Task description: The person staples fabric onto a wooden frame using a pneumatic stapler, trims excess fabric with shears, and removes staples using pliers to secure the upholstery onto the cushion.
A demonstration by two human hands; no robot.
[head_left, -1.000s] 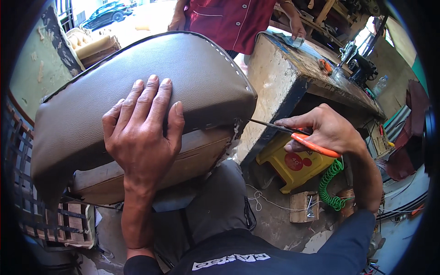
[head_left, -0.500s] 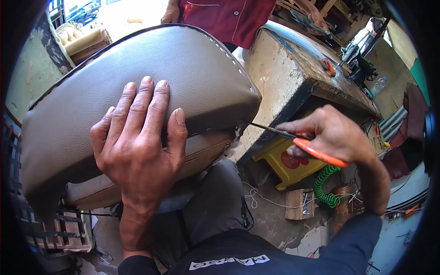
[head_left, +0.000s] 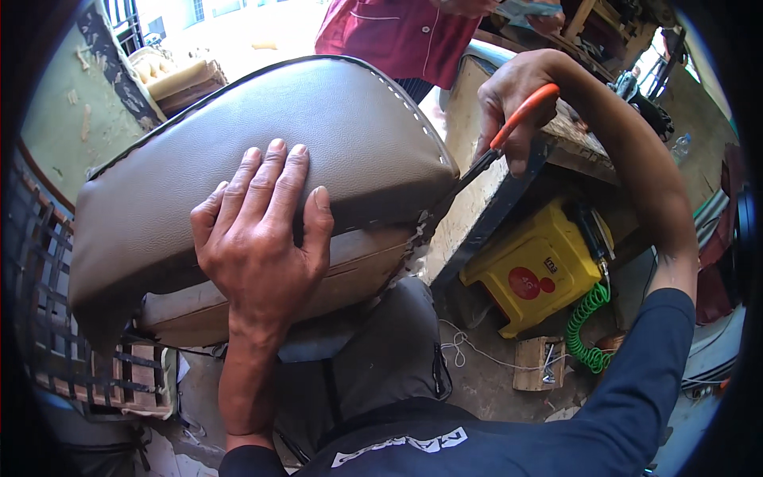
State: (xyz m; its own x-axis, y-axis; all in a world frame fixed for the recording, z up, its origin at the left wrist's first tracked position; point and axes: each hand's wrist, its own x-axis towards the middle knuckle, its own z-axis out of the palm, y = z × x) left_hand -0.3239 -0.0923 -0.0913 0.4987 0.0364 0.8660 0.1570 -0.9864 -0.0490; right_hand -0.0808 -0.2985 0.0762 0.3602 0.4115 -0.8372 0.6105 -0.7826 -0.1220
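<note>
A seat cushion (head_left: pixel 358 119) covered in brown leather-like material lies across my lap, with pale stitches along its far right edge. My left hand (head_left: pixel 266 246) rests on its top, palm down, fingers stretched out. At the right corner, my right hand (head_left: pixel 517 103) is closed round orange-handled scissors (head_left: pixel 520 118). Their dark blades point down and left against the cushion's corner; the tips are hidden there or too dark to make out. Below the cover's near edge shows the cushion's worn, lighter brown base (head_left: pixel 342 266), with ragged white bits near the corner.
A worn workbench (head_left: pixel 469 230) stands right behind the corner, with a yellow plastic stool-like item (head_left: pixel 517 278) under it. A green coiled hose (head_left: pixel 584 330) and a small wooden box (head_left: pixel 539 364) are on the floor. Another person in a maroon shirt (head_left: pixel 397 32) stands across from me.
My right hand has swung up and away with the scissors, whose handles now point upward. My left hand stays on the cushion. The other person's hand has left the cushion's far edge.
</note>
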